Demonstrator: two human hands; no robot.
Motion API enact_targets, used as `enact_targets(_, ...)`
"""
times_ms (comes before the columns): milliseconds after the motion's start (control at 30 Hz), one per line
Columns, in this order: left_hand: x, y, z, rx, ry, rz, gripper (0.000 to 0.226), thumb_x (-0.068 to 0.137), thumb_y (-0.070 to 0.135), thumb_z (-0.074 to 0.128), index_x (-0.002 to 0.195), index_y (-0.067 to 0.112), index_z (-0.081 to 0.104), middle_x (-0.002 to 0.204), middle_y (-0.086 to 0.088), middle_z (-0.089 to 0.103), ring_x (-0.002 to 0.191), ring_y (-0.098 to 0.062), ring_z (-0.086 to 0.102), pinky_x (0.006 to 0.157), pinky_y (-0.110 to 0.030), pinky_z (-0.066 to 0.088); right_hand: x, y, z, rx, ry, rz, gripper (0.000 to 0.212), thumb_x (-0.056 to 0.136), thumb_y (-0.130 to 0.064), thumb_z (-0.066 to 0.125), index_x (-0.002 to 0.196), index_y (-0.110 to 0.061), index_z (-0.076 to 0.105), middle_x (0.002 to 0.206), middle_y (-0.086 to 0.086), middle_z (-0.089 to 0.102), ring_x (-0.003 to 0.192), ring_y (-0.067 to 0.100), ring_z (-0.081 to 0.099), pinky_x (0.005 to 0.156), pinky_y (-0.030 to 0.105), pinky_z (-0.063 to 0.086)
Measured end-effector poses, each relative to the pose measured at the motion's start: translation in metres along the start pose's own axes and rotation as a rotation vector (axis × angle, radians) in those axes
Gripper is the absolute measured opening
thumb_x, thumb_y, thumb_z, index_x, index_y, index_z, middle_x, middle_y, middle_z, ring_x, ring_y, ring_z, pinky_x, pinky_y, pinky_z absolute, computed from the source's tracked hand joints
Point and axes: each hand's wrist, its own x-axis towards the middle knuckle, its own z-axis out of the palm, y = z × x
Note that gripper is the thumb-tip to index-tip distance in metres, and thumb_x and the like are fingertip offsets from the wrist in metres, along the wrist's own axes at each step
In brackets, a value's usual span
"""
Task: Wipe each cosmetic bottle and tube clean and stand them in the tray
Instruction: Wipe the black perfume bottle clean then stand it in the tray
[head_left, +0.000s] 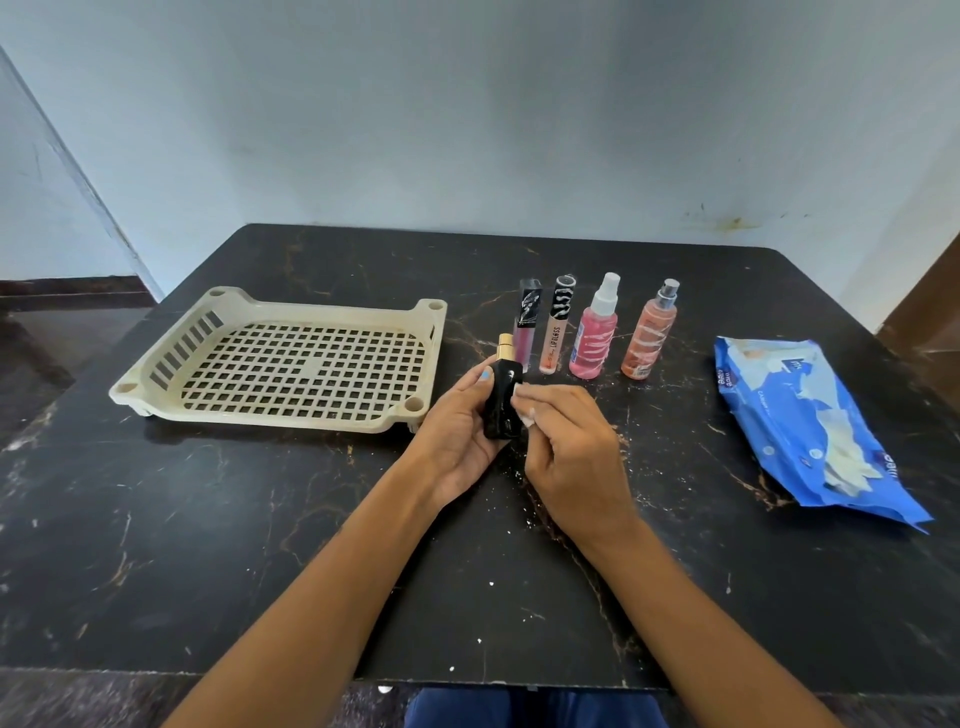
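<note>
Head view: black bottle (502, 402) in left hand (457, 431), right hand (569, 447) alongside.

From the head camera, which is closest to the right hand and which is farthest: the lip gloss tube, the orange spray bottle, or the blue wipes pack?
From the right hand:
1. Lip gloss tube, just beyond the hand, slightly left.
2. Orange spray bottle, beyond it and to the right.
3. Wipes pack, far right on the table.

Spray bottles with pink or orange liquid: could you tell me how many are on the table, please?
2. The pink spray bottle stands right of the lip gloss tube; the orange spray bottle stands further right, toward the wipes pack. None appear hidden.
</note>
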Motion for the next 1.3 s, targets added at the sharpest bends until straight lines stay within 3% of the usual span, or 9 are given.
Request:
enact_targets(200, 0.0006, 0.0002, 0.0003, -0.007, 0.024, -0.009, 0.028, 0.101, 0.015, 0.033, 0.107, 0.015, 0.061, 0.086, -0.010, 0.065, 0.072, -0.010, 0.064, 0.062, -0.020, 0.055, -0.0013, 0.0007, 0.0008, 0.035, -0.013, -0.065, 0.020, 0.084, 0.005, 0.054, 0.085, 0.005, 0.074, 0.091, 0.011, 0.072, 0.087, 0.022, 0.065, 0.082, 0.027, 0.054)
enact_targets(333, 0.0002, -0.0003, 0.0005, 0.002, 0.007, 0.003, 0.030, 0.100, 0.014, 0.033, 0.104, 0.015, 0.062, 0.083, -0.005, 0.071, 0.071, -0.009, 0.066, 0.064, -0.020, 0.055, 0.0006, 0.0000, 0.0013, 0.017, -0.020, -0.035, 0.025, 0.086, 0.003, 0.051, 0.095, 0.006, 0.073, 0.100, 0.012, 0.071, 0.094, 0.023, 0.063, 0.088, 0.027, 0.052)
enact_targets(467, 0.0004, -0.0001, -0.0006, -0.010, 0.034, -0.017, 0.029, 0.101, 0.016, 0.033, 0.109, 0.016, 0.060, 0.087, -0.011, 0.064, 0.073, -0.011, 0.064, 0.062, -0.021, 0.054, -0.0017, -0.0009, -0.0006, 0.056, -0.017, -0.104, 0.020, 0.083, 0.005, 0.054, 0.081, 0.005, 0.074, 0.089, 0.011, 0.072, 0.085, 0.022, 0.065, 0.082, 0.025, 0.053)
enact_targets(600, -0.0001, 0.0000, 0.0005, -0.013, 0.027, 0.004, 0.030, 0.100, 0.014, 0.033, 0.102, 0.015, 0.063, 0.085, -0.007, 0.070, 0.071, -0.010, 0.067, 0.064, -0.021, 0.056, 0.0005, -0.0011, 0.0009, 0.029, -0.010, -0.023, 0.028, 0.087, 0.002, 0.048, 0.095, 0.006, 0.073, 0.100, 0.012, 0.071, 0.095, 0.022, 0.062, 0.090, 0.025, 0.051)
enact_targets(733, -0.0005, 0.0004, 0.0013, -0.008, 0.047, -0.009, 0.028, 0.100, 0.015, 0.034, 0.103, 0.015, 0.062, 0.087, -0.010, 0.065, 0.078, -0.013, 0.062, 0.063, -0.021, 0.054, -0.0016, -0.0011, 0.0005, 0.056, -0.009, -0.076, 0.022, 0.085, 0.004, 0.052, 0.085, 0.006, 0.074, 0.091, 0.012, 0.072, 0.087, 0.023, 0.066, 0.083, 0.027, 0.053)
enact_targets(867, -0.0014, -0.0001, 0.0012, 0.009, 0.020, 0.002, 0.031, 0.101, 0.014, 0.033, 0.102, 0.015, 0.063, 0.083, -0.005, 0.071, 0.072, -0.009, 0.067, 0.064, -0.020, 0.056, 0.0000, -0.0014, 0.0010, 0.031, -0.018, -0.026, 0.026, 0.086, 0.004, 0.050, 0.097, 0.006, 0.073, 0.102, 0.013, 0.071, 0.097, 0.022, 0.063, 0.091, 0.027, 0.051)
enact_targets(1000, -0.0008, 0.0005, 0.0002, -0.008, 0.039, -0.013, 0.029, 0.100, 0.015, 0.033, 0.105, 0.016, 0.062, 0.088, -0.010, 0.065, 0.075, -0.011, 0.064, 0.063, -0.020, 0.055, -0.0016, -0.0019, -0.0003, 0.051, -0.013, -0.077, 0.020, 0.083, 0.005, 0.054, 0.085, 0.005, 0.074, 0.092, 0.011, 0.072, 0.087, 0.023, 0.066, 0.083, 0.027, 0.053)
enact_targets(1133, -0.0009, -0.0002, 0.0000, 0.003, 0.017, 0.001, 0.031, 0.100, 0.014, 0.033, 0.102, 0.016, 0.063, 0.084, -0.006, 0.071, 0.072, -0.009, 0.067, 0.066, -0.021, 0.056, -0.0001, -0.0011, 0.0010, 0.017, -0.023, -0.005, 0.029, 0.084, 0.002, 0.049, 0.100, 0.007, 0.072, 0.103, 0.013, 0.071, 0.097, 0.023, 0.063, 0.091, 0.027, 0.051)
enact_targets(1300, 0.0004, 0.0002, -0.0008, -0.019, 0.035, -0.012, 0.028, 0.100, 0.015, 0.034, 0.106, 0.016, 0.061, 0.087, -0.011, 0.065, 0.069, -0.011, 0.067, 0.061, -0.022, 0.056, -0.0014, -0.0023, -0.0007, 0.083, 0.030, -0.034, 0.019, 0.079, 0.007, 0.055, 0.080, 0.004, 0.074, 0.087, 0.010, 0.072, 0.083, 0.022, 0.066, 0.079, 0.028, 0.054)
